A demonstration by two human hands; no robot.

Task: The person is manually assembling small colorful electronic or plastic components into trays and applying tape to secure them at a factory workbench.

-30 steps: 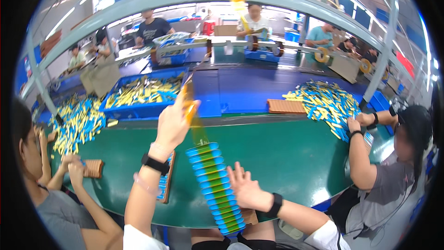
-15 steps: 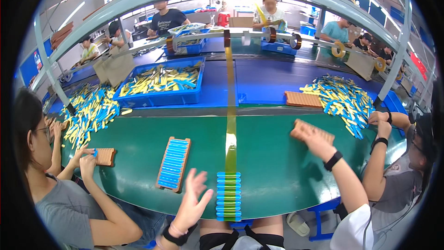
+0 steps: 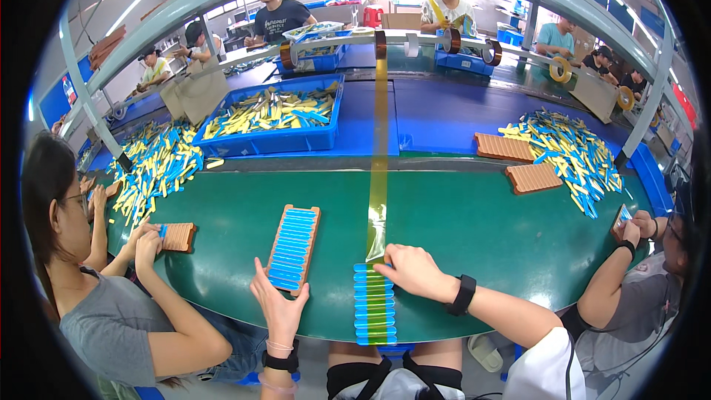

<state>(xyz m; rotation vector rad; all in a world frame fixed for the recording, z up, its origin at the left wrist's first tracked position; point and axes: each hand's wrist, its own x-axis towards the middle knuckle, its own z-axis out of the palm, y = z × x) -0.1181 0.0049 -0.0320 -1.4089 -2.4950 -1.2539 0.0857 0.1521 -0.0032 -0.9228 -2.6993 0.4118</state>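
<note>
My left hand [image 3: 278, 307] is at the near end of a brown grooved tray [image 3: 316, 216], thumb and fingers on either side of it. Narrow blue strips [image 3: 293, 241] fill the tray's grooves. To the right, a row of blue strips [image 3: 361, 304] lies on the table, amber tape running across their middles. At the row's far end my right hand [image 3: 416, 272] has its fingers closed on the amber tape [image 3: 378, 207]. This tape stretches up and away to a roll [image 3: 381, 43] on the overhead rail.
Loose yellow and blue strips lie in piles at left [image 3: 155, 170] and right [image 3: 570, 155]. A blue bin [image 3: 266, 150] holds more. Two empty brown trays [image 3: 535, 178] sit by the right pile. Co-workers sit close on both sides; the left one handles a tray [image 3: 180, 237].
My right hand has let go of an empty brown tray by the right pile and come back to the tape. My left hand has moved onto the filled tray, and the view has shifted slightly.
</note>
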